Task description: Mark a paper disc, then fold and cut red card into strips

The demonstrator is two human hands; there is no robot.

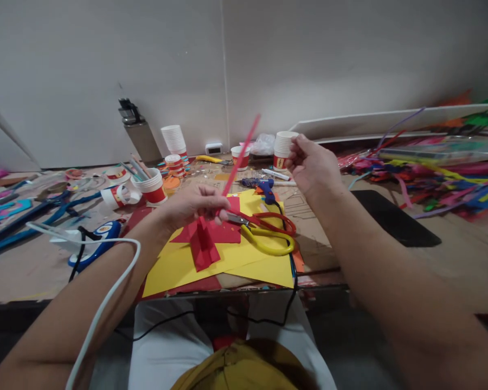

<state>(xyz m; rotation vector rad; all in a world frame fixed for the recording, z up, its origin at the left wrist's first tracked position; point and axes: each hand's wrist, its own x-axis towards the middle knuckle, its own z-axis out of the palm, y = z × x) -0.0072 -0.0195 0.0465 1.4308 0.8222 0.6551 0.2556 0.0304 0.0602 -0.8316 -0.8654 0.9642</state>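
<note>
My left hand is closed in a pinch around a thin red strip, which rises at a slant up and to the right. Just below it lies a folded red paper piece on yellow paper sheets. Scissors with one red and one yellow handle rest there, their blades partly behind my left fingertips. My right hand is raised, thumb and fingers pinched together, at the right edge of a stack of paper cups. Whether it touches the cups or holds something small cannot be made out.
A blue glue gun lies behind the scissors. On the left stand a cup of pencils and a power strip with a white cable crossing my left arm. A black phone and colourful strips lie right.
</note>
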